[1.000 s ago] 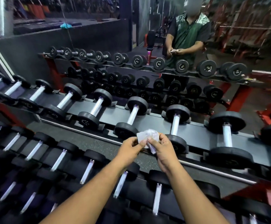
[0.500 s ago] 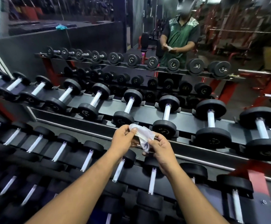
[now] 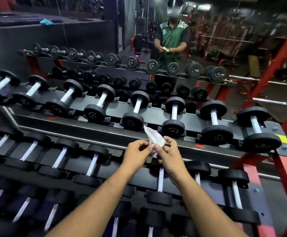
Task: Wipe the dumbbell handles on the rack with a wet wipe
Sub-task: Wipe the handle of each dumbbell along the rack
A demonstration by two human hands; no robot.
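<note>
A white wet wipe (image 3: pixel 153 137) is pinched between my left hand (image 3: pixel 136 155) and my right hand (image 3: pixel 171 155), held in the air above the rack's middle rail. One corner of the wipe sticks up toward the top tier. Black dumbbells with shiny handles lie in rows on the rack (image 3: pixel 187 147). The nearest top-tier handles are one dumbbell handle (image 3: pixel 137 106) just left of the wipe and another handle (image 3: pixel 174 112) to its right. A middle-tier handle (image 3: pixel 160 179) lies under my right wrist. Neither hand touches a dumbbell.
A wall mirror (image 3: pixel 233 40) behind the rack reflects the rack and a person in a green shirt holding the wipe. The red frame post (image 3: pixel 276 65) rises at the right. A lower tier of dumbbells (image 3: pixel 24 207) fills the bottom left.
My view has shifted right along the rack. Both hands have kept hold of the wipe and pulled it out, so one corner now points upward.
</note>
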